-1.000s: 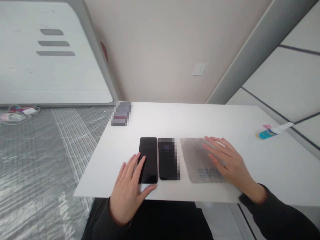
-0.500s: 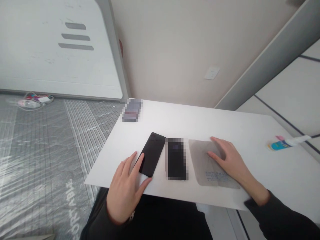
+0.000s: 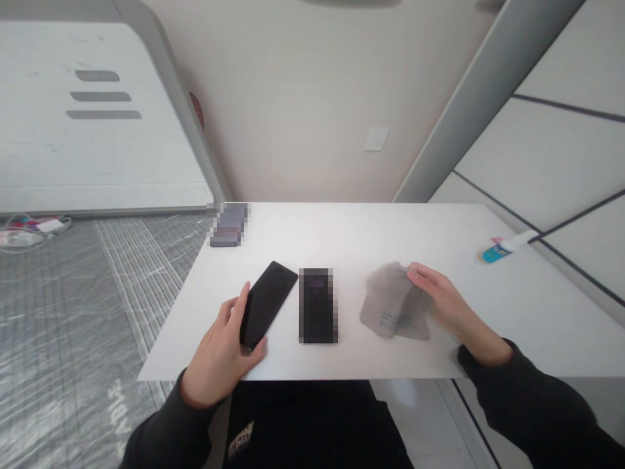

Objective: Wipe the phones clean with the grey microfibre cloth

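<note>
A: Left hand (image 3: 219, 355)?
B: At near left table (image 3: 371, 228) edge, curled around near end of phone (image 3: 267, 303). Fingers (image 3: 243, 306) together along left edge, thumb under near corner. Gripping, not flat.

A: Phone heading?
B: Black, screen up. Long axis diagonal: near end at hand, far end tipped right, toward far right. Near end looks slightly raised off table, hard to confirm.

A: Right hand (image 3: 446, 309)?
B: On grey cloth (image 3: 395, 303), right of centre. Fingers (image 3: 422, 277) bunched together, pinching far right part of cloth; cloth crumpled, peaked up under fingertips. Printed text on near part.

A: Anything between?
B: Second phone (image 3: 318, 305), pixelated, flat, long axis straight near-to-far. Just right of black phone, far ends close, not touching. Cloth well right of it.

A: Rest?
B: Blurred block (image 3: 228, 225) at far left corner of table. Blue-white tube (image 3: 505, 246) at far right edge, lying down, pointing right. Wall socket (image 3: 375, 139) behind. Cables (image 3: 29, 228) on floor, far left. Dark sleeves both arms.
</note>
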The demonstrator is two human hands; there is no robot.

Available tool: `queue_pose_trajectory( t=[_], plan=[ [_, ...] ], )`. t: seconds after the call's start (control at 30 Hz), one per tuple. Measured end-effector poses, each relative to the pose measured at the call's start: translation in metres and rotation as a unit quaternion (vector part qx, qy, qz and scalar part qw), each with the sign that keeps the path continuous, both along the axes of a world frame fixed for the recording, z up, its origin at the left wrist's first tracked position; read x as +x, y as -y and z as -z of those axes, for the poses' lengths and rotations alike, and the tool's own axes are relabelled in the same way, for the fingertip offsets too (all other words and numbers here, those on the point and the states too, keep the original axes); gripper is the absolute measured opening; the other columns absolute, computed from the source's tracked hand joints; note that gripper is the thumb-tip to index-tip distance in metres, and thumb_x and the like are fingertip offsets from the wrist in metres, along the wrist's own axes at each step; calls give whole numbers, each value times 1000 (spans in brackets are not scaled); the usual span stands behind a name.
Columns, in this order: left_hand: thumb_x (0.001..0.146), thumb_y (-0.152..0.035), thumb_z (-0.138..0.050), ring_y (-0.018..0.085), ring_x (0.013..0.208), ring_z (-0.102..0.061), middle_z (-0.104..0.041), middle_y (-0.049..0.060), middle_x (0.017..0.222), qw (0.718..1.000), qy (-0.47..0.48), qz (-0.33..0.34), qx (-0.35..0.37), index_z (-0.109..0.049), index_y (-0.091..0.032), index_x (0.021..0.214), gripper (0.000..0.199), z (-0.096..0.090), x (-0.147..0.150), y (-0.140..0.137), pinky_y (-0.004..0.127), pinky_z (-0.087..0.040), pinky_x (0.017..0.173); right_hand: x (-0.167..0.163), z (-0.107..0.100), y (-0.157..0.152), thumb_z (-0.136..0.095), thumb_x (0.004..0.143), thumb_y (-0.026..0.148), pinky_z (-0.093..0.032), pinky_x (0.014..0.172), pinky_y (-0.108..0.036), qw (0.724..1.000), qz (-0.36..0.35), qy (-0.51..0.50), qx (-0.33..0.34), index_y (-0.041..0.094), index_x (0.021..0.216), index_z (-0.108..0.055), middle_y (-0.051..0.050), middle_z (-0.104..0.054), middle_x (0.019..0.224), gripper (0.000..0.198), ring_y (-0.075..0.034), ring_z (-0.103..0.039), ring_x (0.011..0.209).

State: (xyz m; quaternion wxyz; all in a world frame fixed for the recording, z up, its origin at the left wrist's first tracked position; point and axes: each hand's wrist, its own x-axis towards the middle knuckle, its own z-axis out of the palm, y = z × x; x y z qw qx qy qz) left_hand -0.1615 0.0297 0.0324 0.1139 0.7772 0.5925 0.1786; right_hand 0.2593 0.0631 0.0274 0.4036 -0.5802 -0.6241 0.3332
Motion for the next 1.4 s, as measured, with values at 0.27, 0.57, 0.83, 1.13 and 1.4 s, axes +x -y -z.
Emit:
queue_pose_trajectory(
  t=[0.27, 0.57, 0.83, 1.13, 1.4],
  plan=[
    [90, -41, -60, 33, 123, -66, -58, 11, 141, 999, 44, -6, 27, -21, -28, 163, 83, -16, -9, 1, 45, -60, 97, 1, -23, 19, -56, 96, 55, -60, 62, -39, 987, 12, -155, -48, 27, 98, -63, -6, -76, 86, 29, -27, -74, 72],
    [82, -19, -65, 31, 132, -60, -52, 15, 146, 979, 143, 134, -53, -4, -30, 165, 104, -3, 45, 4, 45, -55, 108, -34, -21, 21, -58, 97, 55, -48, 49, -34, 989, 47, -136, 29, 33, 96, -54, 1, -60, 72, 22, -22, -58, 59],
    [80, -17, -70, 32, 133, -56, -44, 17, 146, 964, 203, 134, -108, -1, -27, 165, 110, 8, 56, 5, 51, -51, 111, -88, -23, 25, -48, 105, 50, -58, 65, -34, 982, -121, 101, 103, 26, 104, -53, -3, -65, 85, 25, -21, -66, 73],
    [74, -19, -85, 33, 131, -56, -49, 16, 144, 974, 204, 83, -47, 4, -30, 165, 128, 15, 56, 14, 52, -54, 107, -148, 7, 41, -50, 98, 68, -40, 119, -59, 848, -338, 342, 225, 10, 152, -48, -20, -51, 157, 80, -35, -42, 150],
    [72, -17, -88, 31, 124, -64, -56, 12, 134, 978, 201, 49, -10, 8, -35, 164, 134, 11, 59, 17, 48, -58, 102, -109, 11, 15, -40, 104, 62, -46, 113, -60, 854, -208, 419, 229, 13, 165, -22, -21, -43, 161, 81, -37, -46, 147]
  ],
)
